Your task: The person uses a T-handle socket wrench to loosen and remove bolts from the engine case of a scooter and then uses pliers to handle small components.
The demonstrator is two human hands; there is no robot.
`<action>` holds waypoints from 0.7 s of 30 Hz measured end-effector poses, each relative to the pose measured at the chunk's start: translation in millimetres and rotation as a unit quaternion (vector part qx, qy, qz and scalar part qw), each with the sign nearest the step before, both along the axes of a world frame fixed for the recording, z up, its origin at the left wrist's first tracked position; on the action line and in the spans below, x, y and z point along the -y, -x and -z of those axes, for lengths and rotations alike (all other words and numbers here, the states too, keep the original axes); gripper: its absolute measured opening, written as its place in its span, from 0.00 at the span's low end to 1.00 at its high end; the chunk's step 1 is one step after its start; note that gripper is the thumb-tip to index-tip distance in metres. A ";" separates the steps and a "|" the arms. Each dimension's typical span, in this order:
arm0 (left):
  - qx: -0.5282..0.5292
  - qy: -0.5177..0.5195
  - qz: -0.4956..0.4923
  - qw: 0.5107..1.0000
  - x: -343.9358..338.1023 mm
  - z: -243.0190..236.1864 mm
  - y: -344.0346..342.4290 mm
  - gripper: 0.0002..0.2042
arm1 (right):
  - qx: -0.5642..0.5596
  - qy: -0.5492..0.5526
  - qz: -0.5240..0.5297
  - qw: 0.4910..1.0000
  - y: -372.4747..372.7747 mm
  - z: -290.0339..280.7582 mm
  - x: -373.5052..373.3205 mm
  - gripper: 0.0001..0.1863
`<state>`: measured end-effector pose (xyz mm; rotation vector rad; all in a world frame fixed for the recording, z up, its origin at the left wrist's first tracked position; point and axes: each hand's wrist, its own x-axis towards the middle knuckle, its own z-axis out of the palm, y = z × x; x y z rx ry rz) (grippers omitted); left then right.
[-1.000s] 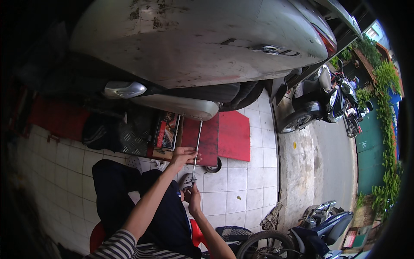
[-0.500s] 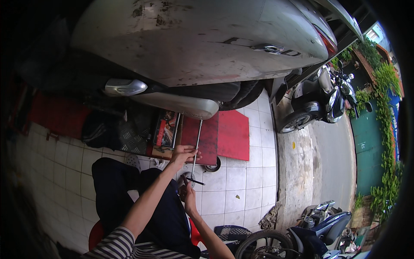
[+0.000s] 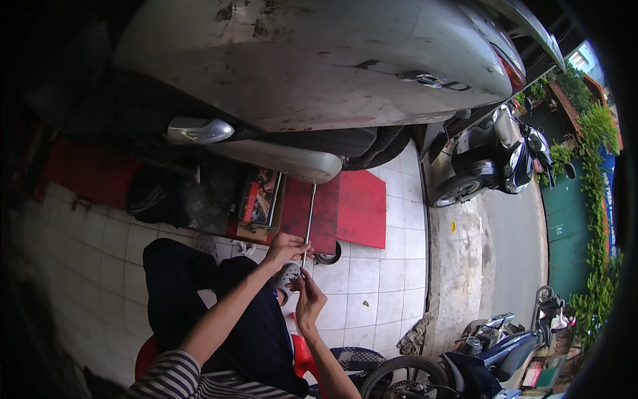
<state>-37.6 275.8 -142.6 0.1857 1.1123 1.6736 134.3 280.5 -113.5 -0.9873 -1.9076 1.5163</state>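
No longer showing, unlike half a second ago, a black crosspiece jutting sideways at the lower end of the long, thin, silver metal rod [image 3: 311,213]. Gripping the rod with the bent fingertips of the bare left hand [image 3: 286,249], now closer to that lower end than before. Reaching the same end with the bare right hand [image 3: 310,302], turned differently from before, fingers curled; cannot tell whether closed on the rod or loose around it. Newly in view, far to the lower right of the large, scuffed, silver-grey scooter [image 3: 312,80]: a small dark motorbike [image 3: 550,302].

Straight, slender and shiny, slanting slightly, directly below the scooter. Ending at the top by the lower edge of the smooth, rounded, grey cover [image 3: 286,159] under the scooter's body; too small to tell whether touching.

Spread beneath the scooter: a flat, red, worn platform [image 3: 362,209], with a flat black-and-red printed box [image 3: 259,199] towards the left. Further below the scooter: a white tiled floor [image 3: 399,266], a grey clog dotted with holes [image 3: 286,274] and a glossy red stool [image 3: 304,359]. Right of the scooter: a pale concrete pavement [image 3: 458,266], a grey road [image 3: 512,253], a tall green wall [image 3: 561,226] and leafy green climbing plants [image 3: 596,166].
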 end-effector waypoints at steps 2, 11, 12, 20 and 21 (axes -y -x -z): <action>0.002 0.036 0.033 0.999 3.7 -1.2 -0.8 0.12 | 0.039 -0.126 -0.042 0.990 -0.1 1.8 -1.5 0.18; 0.018 -0.010 0.044 0.999 -3.5 3.8 6.9 0.12 | 0.129 0.133 -0.139 0.973 -20.2 72.9 2.2 0.28; 0.019 -0.017 0.042 0.999 -4.4 1.2 5.8 0.11 | 0.099 0.190 -0.099 0.972 -22.7 77.3 -0.6 0.28; 0.000 -0.009 0.031 0.999 -0.2 4.7 6.7 0.11 | -0.121 0.267 0.127 0.948 -11.9 -29.6 5.6 0.28; -0.002 -0.005 0.028 1.000 -0.9 2.8 6.2 0.11 | -0.106 0.255 0.156 0.948 -16.7 -14.7 13.0 0.29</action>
